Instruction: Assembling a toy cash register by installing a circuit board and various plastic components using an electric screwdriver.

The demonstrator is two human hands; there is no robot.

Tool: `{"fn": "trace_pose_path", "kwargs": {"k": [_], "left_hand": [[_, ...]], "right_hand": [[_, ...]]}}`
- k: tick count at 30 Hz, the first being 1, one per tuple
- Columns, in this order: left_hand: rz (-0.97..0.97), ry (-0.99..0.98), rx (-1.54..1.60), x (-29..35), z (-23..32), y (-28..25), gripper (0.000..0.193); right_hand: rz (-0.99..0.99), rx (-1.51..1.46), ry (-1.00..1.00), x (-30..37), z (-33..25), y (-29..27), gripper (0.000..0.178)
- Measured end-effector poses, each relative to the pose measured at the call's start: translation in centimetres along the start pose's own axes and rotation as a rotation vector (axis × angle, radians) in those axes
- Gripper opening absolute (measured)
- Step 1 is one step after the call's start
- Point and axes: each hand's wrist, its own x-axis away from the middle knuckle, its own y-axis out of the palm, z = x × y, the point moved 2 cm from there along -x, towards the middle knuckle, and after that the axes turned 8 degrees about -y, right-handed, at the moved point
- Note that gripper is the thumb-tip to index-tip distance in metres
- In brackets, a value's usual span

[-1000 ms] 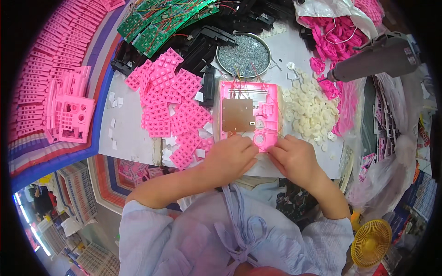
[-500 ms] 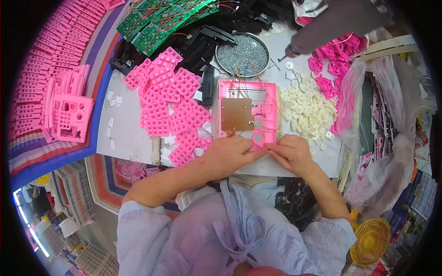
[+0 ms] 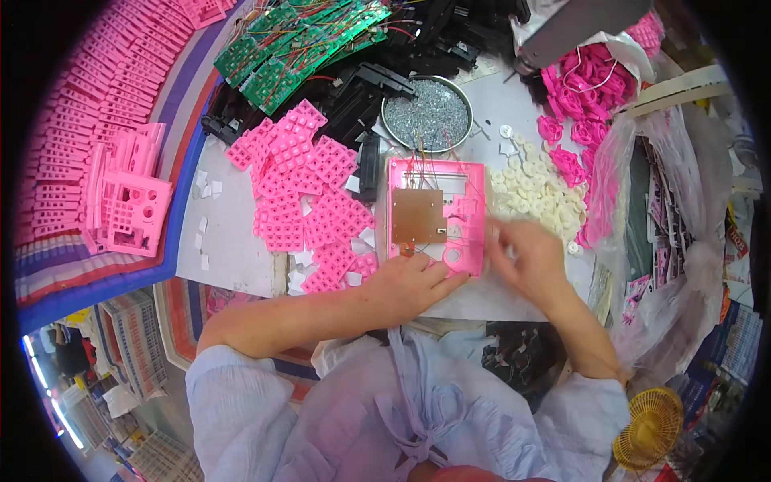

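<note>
An open pink plastic housing [image 3: 478, 257] lies on the worktable in front of me. A brown circuit board [image 3: 419, 215] sits in it, with thin wires running to the housing's far end. My left hand [image 3: 409, 285] grips the near rim, fingers over the edge and thumb side along the front. Just off the housing's right side is my right hand [image 3: 530, 261], smeared by motion. Whether its fingers hold anything cannot be made out. A round opening [image 3: 452, 257] shows in the housing's near right corner.
Pink keypads [image 3: 313, 201] are heaped at left, near green circuit boards [image 3: 297, 48] and black plastic parts [image 3: 365, 80]. A round tray [image 3: 386, 128] of small metal pieces stands beyond the housing. White discs [image 3: 534, 193] and pink parts [image 3: 590, 88] lie right, below a dark overhead tool [image 3: 586, 32].
My right hand has left the housing's near right corner and moved right and slightly away from me. My left hand stays at the near rim. The whole view has shifted slightly.
</note>
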Motion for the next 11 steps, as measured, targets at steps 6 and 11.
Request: {"fn": "trace_pose_path", "kwargs": {"k": [6, 11], "left_hand": [[0.071, -0.013, 0.069, 0.0, -0.4, 0.5, 0.053], [0.061, -0.049, 0.131, 0.2, -0.5, 0.5, 0.055]], "right_hand": [[0.109, -0.265, 0.354, -0.1, 3.0, 2.4, 0.041], [-0.259, 0.078, 0.436, 4.7, 2.4, 1.6, 0.041]]}}
